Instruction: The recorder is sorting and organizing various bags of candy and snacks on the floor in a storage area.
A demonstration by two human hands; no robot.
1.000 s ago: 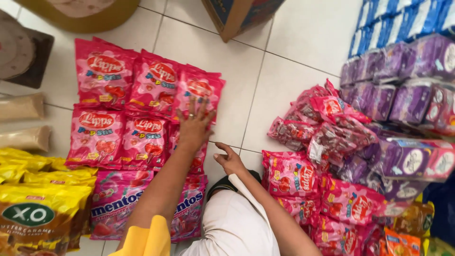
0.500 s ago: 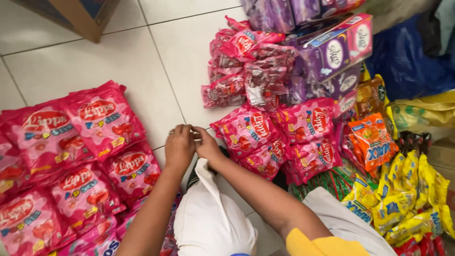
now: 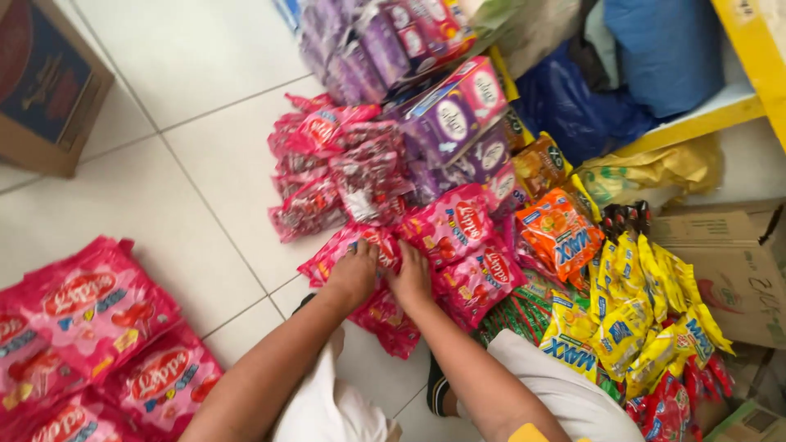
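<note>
Lower left of frame: glossy pink plastic candy bags laid flat on white tiled floor. At centre: left hand and right hand, side by side, fingers curled onto a pink bag in the heap. Slippery, loosely stacked; purple cartons above likely to slide if tugged.
</note>
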